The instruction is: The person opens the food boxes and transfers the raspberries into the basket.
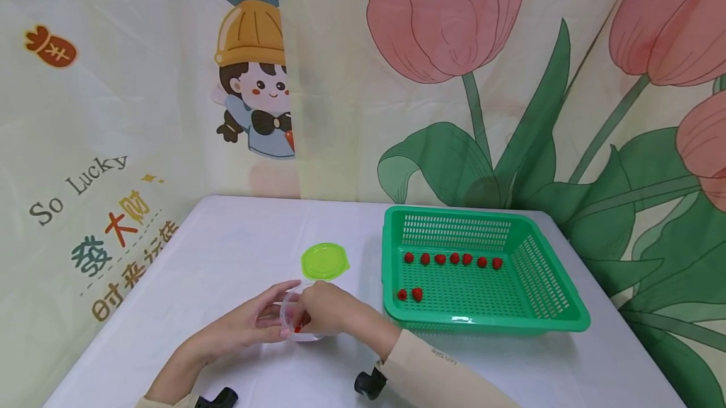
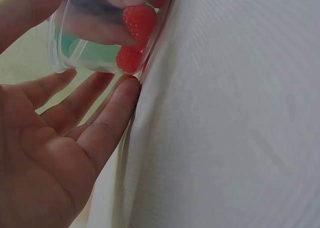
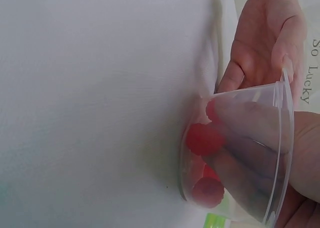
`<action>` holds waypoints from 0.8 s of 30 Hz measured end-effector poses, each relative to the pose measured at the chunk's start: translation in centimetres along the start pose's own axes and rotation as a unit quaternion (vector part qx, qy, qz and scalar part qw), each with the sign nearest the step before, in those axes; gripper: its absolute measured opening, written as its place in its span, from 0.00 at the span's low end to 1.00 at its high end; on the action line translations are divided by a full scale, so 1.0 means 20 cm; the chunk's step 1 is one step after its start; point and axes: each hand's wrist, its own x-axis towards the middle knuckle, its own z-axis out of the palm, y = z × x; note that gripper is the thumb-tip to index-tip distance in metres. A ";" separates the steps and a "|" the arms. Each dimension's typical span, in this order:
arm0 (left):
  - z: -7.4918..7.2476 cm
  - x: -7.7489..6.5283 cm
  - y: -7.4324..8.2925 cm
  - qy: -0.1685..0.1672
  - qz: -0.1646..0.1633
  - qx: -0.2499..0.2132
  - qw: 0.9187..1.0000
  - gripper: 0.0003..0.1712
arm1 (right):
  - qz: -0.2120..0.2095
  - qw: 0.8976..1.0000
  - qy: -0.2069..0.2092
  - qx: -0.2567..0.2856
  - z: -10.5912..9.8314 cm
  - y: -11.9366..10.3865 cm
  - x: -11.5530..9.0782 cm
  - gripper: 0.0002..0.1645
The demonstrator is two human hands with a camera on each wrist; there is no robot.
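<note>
A clear plastic tub (image 1: 309, 337) stands on the white table, with several red raspberries (image 3: 208, 192) at its bottom. My left hand (image 1: 241, 327) holds the tub from the left side, thumb at the rim and fingers along the wall. From above, my right hand (image 1: 326, 307) reaches into the tub. Through the clear wall in the right wrist view, its fingers (image 3: 240, 180) pinch one raspberry (image 3: 204, 139) low inside. Another raspberry (image 2: 129, 59) shows against the wall in the left wrist view.
Right of the tub stands a green plastic basket (image 1: 462, 318). It holds a back row of several raspberries (image 1: 454, 258) and two more raspberries (image 1: 417, 294) at its front left. A lime-green lid (image 1: 325, 260) lies on the table (image 1: 249, 238) just behind the tub.
</note>
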 end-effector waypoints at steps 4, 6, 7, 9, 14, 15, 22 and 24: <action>0.00 0.00 0.00 0.000 -0.003 0.000 1.000 0.46 | 0.009 0.999 -0.007 0.033 -0.01 0.01 -0.01 0.05; 0.00 0.00 0.00 -0.001 -0.003 -0.001 1.000 0.46 | 0.015 0.998 -0.009 0.052 -0.01 0.01 -0.01 0.07; 0.00 0.00 0.00 -0.001 -0.003 -0.001 1.000 0.46 | 0.016 0.998 -0.008 0.062 -0.01 0.01 -0.01 0.08; 0.00 0.00 0.00 -0.001 -0.002 -0.001 1.000 0.46 | 0.012 0.997 -0.003 0.071 -0.02 0.02 -0.02 0.09; 0.00 0.00 0.00 -0.004 0.002 0.002 1.000 0.46 | 0.005 0.996 0.015 0.092 -0.02 0.03 -0.04 0.09; 0.00 0.00 0.00 -0.005 0.001 0.001 1.000 0.46 | 0.007 0.995 0.019 0.098 -0.02 0.03 -0.05 0.09; 0.00 0.00 0.01 -0.001 -0.013 -0.003 1.000 0.45 | 0.008 0.990 0.052 0.133 -0.10 0.05 -0.12 0.10; 0.00 0.00 0.01 0.001 -0.018 -0.001 1.000 0.45 | 0.006 0.988 0.064 0.140 -0.13 0.06 -0.15 0.09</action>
